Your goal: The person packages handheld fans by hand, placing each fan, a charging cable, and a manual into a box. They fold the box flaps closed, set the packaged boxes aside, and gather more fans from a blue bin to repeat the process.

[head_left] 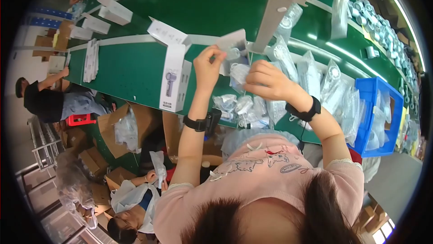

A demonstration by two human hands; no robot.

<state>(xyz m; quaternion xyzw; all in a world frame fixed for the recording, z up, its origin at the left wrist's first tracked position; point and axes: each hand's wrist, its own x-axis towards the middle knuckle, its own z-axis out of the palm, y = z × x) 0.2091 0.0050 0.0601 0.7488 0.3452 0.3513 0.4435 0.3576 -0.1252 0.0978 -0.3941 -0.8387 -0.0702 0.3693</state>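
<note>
In the middle of the bench, a small white box (234,41) stands with its flap up. My left hand (209,68) pinches at the box's left edge. A clear plastic bag (239,72) with a pale item in it lies at the box's mouth, its contents too blurred to name. My right hand (266,81) has its fingers curled closed on the right side of this bag. Left of my left hand stands a tall white box (173,79) printed with a handheld fan. Several bagged handheld fans (282,57) lie right of my right hand.
Small clear bags (243,106) lie along the near edge. A metal post (275,14) rises just beyond my hands. At right is a blue bin (361,117). Flattened boxes (91,59) stack at left. Fan parts (379,32) cover the far right. Co-workers (49,97) sit nearby.
</note>
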